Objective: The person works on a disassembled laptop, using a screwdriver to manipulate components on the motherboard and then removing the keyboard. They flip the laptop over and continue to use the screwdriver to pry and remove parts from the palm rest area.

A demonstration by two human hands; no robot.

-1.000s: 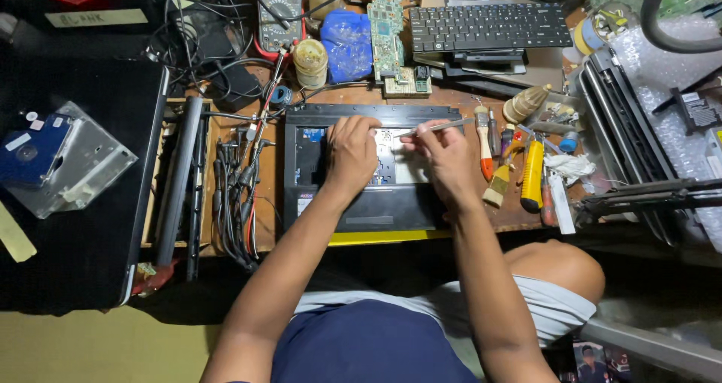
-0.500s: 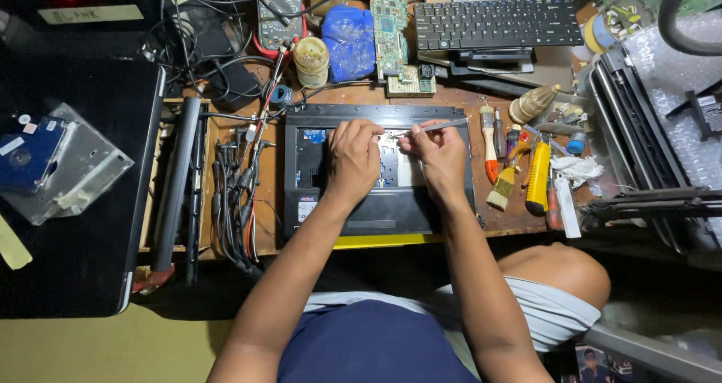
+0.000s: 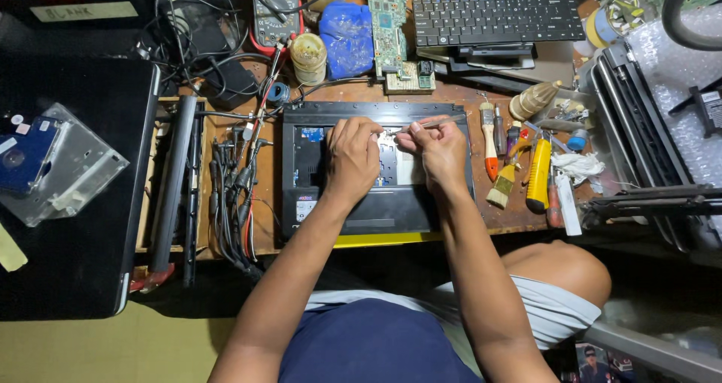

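Bare arms, navy top, pale shorts

Both forearms are uncovered to the elbow, the left hand and right hand without gloves; a dark navy shirt covers the torso, light grey shorts the thighs.

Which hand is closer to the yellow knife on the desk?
The right hand. It sits over the open laptop, just left of the brushes beside the yellow knife. The left hand is farther left, beyond the right hand.

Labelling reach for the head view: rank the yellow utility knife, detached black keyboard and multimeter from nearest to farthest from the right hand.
From the right hand:
1. Yellow utility knife, just to its right among the tools.
2. Detached black keyboard, up at the desk's back edge.
3. Multimeter, far back, to the left.
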